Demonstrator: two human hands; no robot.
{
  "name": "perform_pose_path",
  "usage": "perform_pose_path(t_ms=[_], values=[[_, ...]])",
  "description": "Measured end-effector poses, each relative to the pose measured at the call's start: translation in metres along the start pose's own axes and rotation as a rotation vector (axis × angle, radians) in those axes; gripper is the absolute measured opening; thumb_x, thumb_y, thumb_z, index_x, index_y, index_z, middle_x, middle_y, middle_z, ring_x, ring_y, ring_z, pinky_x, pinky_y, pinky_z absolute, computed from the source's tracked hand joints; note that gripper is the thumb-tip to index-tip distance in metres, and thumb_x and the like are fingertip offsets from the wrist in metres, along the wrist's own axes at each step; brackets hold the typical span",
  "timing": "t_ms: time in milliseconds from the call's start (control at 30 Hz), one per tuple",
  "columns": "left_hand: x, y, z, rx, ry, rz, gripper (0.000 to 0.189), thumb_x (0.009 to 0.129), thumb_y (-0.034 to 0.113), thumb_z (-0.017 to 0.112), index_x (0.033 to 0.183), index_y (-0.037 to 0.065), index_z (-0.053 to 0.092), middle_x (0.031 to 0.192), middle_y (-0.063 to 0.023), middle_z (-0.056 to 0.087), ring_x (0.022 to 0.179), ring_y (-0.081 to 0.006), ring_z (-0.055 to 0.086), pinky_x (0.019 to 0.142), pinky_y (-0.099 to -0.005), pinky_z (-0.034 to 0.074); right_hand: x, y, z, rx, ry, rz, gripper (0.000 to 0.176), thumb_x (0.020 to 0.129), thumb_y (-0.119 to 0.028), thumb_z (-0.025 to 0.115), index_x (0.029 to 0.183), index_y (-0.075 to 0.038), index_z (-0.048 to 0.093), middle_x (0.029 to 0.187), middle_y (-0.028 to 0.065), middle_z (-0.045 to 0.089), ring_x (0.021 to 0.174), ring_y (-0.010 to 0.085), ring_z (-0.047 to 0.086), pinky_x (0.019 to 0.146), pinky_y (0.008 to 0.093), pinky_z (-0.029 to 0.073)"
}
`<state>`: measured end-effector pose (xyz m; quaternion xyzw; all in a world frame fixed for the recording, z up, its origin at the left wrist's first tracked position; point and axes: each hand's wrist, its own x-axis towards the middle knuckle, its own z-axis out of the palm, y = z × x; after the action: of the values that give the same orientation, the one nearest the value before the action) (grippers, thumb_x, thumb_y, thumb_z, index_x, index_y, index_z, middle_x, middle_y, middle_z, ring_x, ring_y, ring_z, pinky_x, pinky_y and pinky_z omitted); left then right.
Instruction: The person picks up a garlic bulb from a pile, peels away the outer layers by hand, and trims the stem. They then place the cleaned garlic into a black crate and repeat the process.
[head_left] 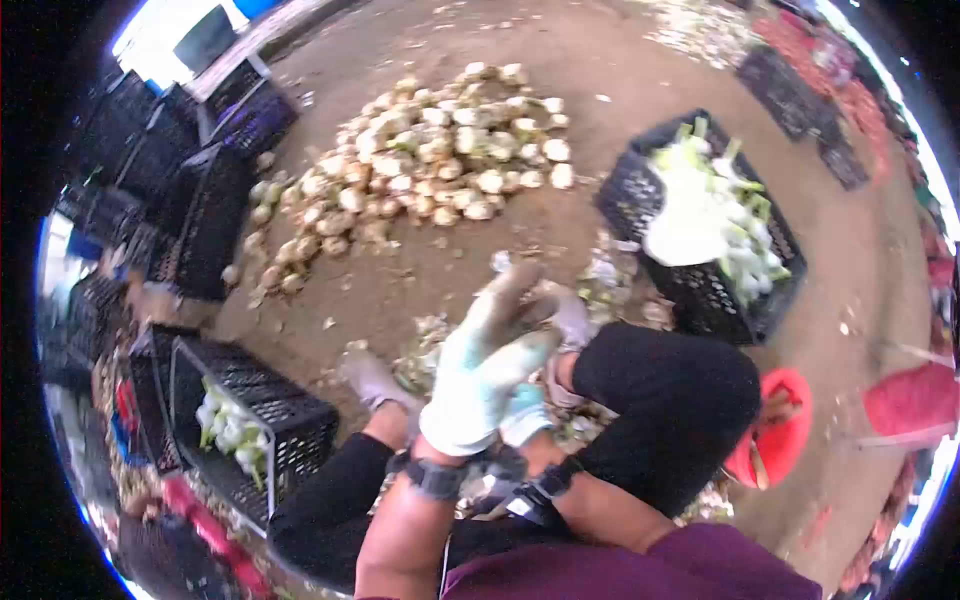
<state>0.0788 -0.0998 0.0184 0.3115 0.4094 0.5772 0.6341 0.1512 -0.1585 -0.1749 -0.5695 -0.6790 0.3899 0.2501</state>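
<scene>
My left hand [470, 385], in a white and pale teal glove with soiled fingertips, is raised in front of my body. Its fingers and thumb are spread, and nothing shows between them. Just behind it is my right hand [525, 413], also gloved; the left hand covers most of it, and its fingers are hidden or blurred. Dark bands circle both wrists. Beyond the hands, a large heap of pale round onion-like bulbs [440, 150] lies on the ground. Loose peelings [425, 340] are scattered around my feet.
A black crate [625, 190] with white bulbs and green stems stands at the upper right. Another crate [300, 425] with similar bulbs is tilted at lower left. Stacked crates [200, 220] line the left. A red basin [785, 430] sits by my right knee.
</scene>
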Motion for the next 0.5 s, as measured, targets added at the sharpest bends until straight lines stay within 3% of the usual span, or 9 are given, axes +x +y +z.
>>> perform_pose_path(t_ms=[33, 100, 167, 200, 233, 333, 367, 400, 500], values=[[0.008, -0.004, -0.009, 0.076, 0.021, -0.021, 0.055, 0.075, 0.013, 0.055, 0.123, -0.001, 0.034, 0.12, -0.0141, 0.042, 0.104, -0.026, 0.047, 0.085, -0.0367, 0.041, 0.01, -0.045, -0.043, 0.279, -0.167, 0.314, 0.015, 0.076, -0.014, 0.053, 0.086, -0.003, 0.058, 0.074, 0.0064, 0.059, 0.065, 0.0161, 0.053, 0.058, 0.0304, 0.041], [0.018, -0.026, -0.041, 0.136, 0.11, -0.089, 0.048, 0.077, 0.012, 0.053, 0.12, -0.002, 0.038, 0.116, -0.013, 0.046, 0.1, -0.0222, 0.05, 0.083, -0.0331, 0.043, 0.007, -0.015, -0.015, 1.096, -0.08, 0.51, 0.015, 0.08, -0.013, 0.052, 0.088, -0.001, 0.057, 0.08, 0.005, 0.06, 0.067, 0.0144, 0.053, 0.059, 0.0272, 0.042], [0.02, -0.048, -0.078, 0.064, 0.251, -0.168, 0.043, 0.078, 0.01, 0.053, 0.118, -0.001, 0.041, 0.113, -0.0114, 0.048, 0.098, -0.0197, 0.05, 0.08, -0.0307, 0.045, 0.013, -0.039, -0.022, 0.914, -0.092, 0.518, 0.019, 0.082, -0.014, 0.053, 0.091, 0.001, 0.057, 0.081, 0.0047, 0.059, 0.069, 0.0116, 0.051, 0.062, 0.0242, 0.042], [0.023, -0.059, -0.103, 0.14, 0.342, -0.191, 0.042, 0.078, 0.01, 0.054, 0.117, -0.001, 0.043, 0.111, -0.0109, 0.05, 0.095, -0.0187, 0.052, 0.077, -0.0301, 0.045, 0.014, -0.028, -0.019, 0.525, -0.121, 0.239, 0.021, 0.081, -0.012, 0.054, 0.095, 0.003, 0.057, 0.081, 0.0042, 0.059, 0.069, 0.0088, 0.048, 0.063, 0.0232, 0.041], [0.029, -0.07, -0.129, 0.212, 0.431, -0.215, 0.041, 0.077, 0.01, 0.055, 0.115, 0.0, 0.044, 0.109, -0.0105, 0.052, 0.091, -0.0177, 0.053, 0.074, -0.0295, 0.046, 0.023, -0.049, -0.026, 0.533, -0.116, 0.446, 0.021, 0.081, -0.012, 0.054, 0.095, 0.003, 0.058, 0.077, 0.0053, 0.06, 0.067, 0.0081, 0.046, 0.061, 0.024, 0.042], [0.052, -0.093, -0.211, 0.63, 0.643, -0.221, 0.035, 0.071, 0.008, 0.053, 0.105, 0.0, 0.053, 0.097, -0.0124, 0.059, 0.086, -0.0171, 0.057, 0.075, -0.0267, 0.045, 0.02, -0.024, 0.006, 0.653, -0.214, 0.54, 0.02, 0.079, -0.01, 0.053, 0.093, 0.003, 0.058, 0.071, 0.0074, 0.059, 0.063, 0.0097, 0.049, 0.059, 0.0252, 0.042], [0.063, -0.099, -0.241, 0.826, 0.676, -0.218, 0.037, 0.069, 0.011, 0.055, 0.105, 0.003, 0.054, 0.096, -0.0156, 0.059, 0.085, -0.023, 0.057, 0.075, -0.0286, 0.045, 0.024, -0.029, 0.008, 0.767, -0.243, 0.642, 0.02, 0.078, -0.009, 0.052, 0.093, 0.003, 0.059, 0.069, 0.0081, 0.059, 0.062, 0.0104, 0.05, 0.058, 0.0254, 0.043], [0.076, -0.096, -0.26, 1.048, 0.676, -0.159, 0.037, 0.068, 0.011, 0.055, 0.105, 0.006, 0.055, 0.096, -0.0166, 0.058, 0.085, -0.0265, 0.057, 0.075, -0.0306, 0.045, 0.032, -0.032, 0.004, 0.454, -0.392, 0.59, 0.02, 0.08, -0.007, 0.05, 0.096, 0.003, 0.057, 0.082, 0.0043, 0.06, 0.068, 0.0083, 0.052, 0.062, 0.0224, 0.043], [0.13, -0.088, -0.296, 1.582, 0.621, -0.066, 0.04, 0.066, 0.008, 0.054, 0.105, 0.014, 0.054, 0.107, -0.017, 0.051, 0.091, -0.0347, 0.052, 0.077, -0.0377, 0.045, 0.033, -0.022, 0.026, 0.652, -0.378, 0.646, 0.019, 0.08, -0.01, 0.053, 0.094, 0.002, 0.058, 0.079, 0.0044, 0.059, 0.068, 0.0082, 0.051, 0.061, 0.0226, 0.043]])
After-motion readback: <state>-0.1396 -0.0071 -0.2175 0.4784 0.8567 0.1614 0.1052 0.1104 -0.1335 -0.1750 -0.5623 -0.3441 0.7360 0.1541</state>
